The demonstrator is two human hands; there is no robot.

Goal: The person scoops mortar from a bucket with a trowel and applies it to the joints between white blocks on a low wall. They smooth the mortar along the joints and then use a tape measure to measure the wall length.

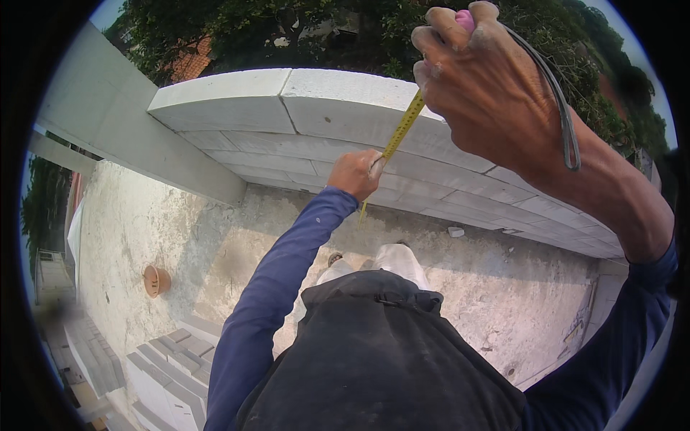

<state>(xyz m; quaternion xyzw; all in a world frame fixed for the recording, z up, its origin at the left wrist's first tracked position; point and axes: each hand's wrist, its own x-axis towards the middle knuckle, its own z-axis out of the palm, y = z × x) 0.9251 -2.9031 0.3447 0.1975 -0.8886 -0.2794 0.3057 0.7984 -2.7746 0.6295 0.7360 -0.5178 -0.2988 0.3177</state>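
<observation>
A yellow measuring tape blade (404,128) slants down in front of a wall of pale blocks (345,129). My right hand (496,93) is raised above the wall's top edge, closed at the blade's upper end. A bit of pink shows between its fingers, perhaps the tape's case, which the hand mostly hides. A grey strap (564,136) hangs over that wrist. Lower down, my left hand (356,176) is closed around the blade, close to the wall face. Below this hand the blade continues toward the floor, where its end is hard to make out.
On the dusty concrete floor (237,258) stand a brown bucket (156,281) and, at the lower left, stacked grey blocks (162,384). A pale column (144,129) meets the wall's left end. A small white chunk (456,232) lies near the wall's base. Trees (345,36) rise beyond.
</observation>
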